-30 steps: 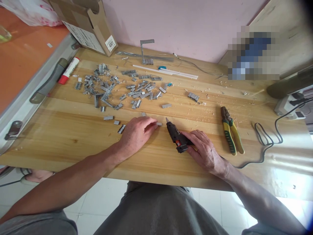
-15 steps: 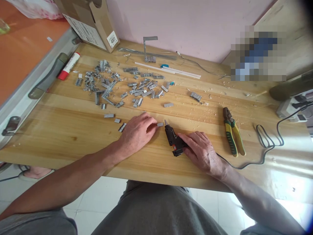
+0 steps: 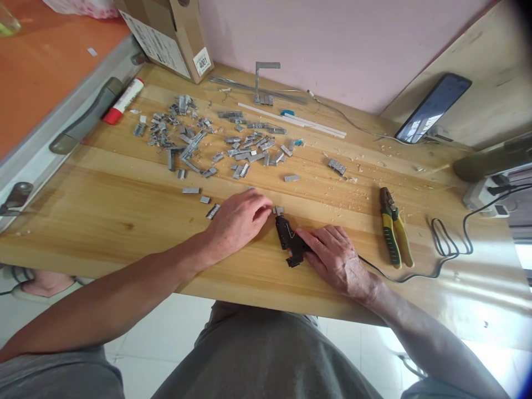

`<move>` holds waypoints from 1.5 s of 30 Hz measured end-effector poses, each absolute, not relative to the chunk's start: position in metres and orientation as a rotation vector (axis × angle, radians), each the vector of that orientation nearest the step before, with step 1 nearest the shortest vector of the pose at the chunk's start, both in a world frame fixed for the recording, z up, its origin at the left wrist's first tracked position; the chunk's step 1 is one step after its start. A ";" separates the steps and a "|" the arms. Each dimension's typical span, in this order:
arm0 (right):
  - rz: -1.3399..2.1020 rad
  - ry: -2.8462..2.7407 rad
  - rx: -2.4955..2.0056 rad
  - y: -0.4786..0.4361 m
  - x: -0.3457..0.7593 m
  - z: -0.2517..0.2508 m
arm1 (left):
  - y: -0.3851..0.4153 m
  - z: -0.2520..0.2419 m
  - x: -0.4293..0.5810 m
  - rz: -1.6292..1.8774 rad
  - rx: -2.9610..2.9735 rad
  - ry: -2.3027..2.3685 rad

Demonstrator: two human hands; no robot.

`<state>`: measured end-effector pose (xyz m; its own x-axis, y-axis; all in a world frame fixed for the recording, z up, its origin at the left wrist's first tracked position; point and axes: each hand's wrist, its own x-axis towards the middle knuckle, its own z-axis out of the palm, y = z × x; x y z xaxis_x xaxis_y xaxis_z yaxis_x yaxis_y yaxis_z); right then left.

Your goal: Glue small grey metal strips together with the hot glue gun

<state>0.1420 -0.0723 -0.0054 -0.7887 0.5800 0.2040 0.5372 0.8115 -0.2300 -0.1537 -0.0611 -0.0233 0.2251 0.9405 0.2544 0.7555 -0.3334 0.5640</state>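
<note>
A black hot glue gun [image 3: 288, 241] lies in my right hand [image 3: 334, 257], whose fingers are closed round its handle. Its nozzle end meets a small grey metal piece [image 3: 278, 210]. My left hand [image 3: 241, 224] pinches that piece at its left side between thumb and fingertips. Left of this hand are a dark-marked grey strip [image 3: 213, 211], a small grey block [image 3: 205, 199] and a longer grey strip [image 3: 191, 190]. Beyond the hands, several loose grey pieces [image 3: 249, 152] are scattered over the wooden table.
Green-and-yellow pliers [image 3: 394, 227] lie at right beside the glue gun's black cord [image 3: 436, 271]. A phone [image 3: 433, 108] leans at back right. White glue sticks [image 3: 316, 124], an upright grey L-shaped piece [image 3: 257, 83], a cardboard box [image 3: 178, 39] and a red-and-white marker [image 3: 123, 101] lie farther back.
The glue gun's nozzle has moved left and up onto the grey piece in my left hand. The view has shifted slightly.
</note>
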 end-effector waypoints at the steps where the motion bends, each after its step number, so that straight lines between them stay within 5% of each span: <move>1: 0.229 -2.728 -0.855 -0.072 0.142 -0.005 | -0.061 -0.022 -0.156 0.826 2.180 1.596; 31: 0.144 -2.668 -0.869 -0.071 0.140 -0.011 | -0.055 -0.003 -0.160 1.161 2.070 1.651; 45: 0.940 -2.472 -1.097 -0.049 0.162 0.036 | -0.059 -0.014 -0.153 0.753 2.095 1.705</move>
<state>0.1616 -0.0494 0.0361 -0.6737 0.7389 -0.0094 0.5587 0.5010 -0.6610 -0.1532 -0.0592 -0.0136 0.1413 0.9718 0.1886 0.7940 -0.2250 0.5647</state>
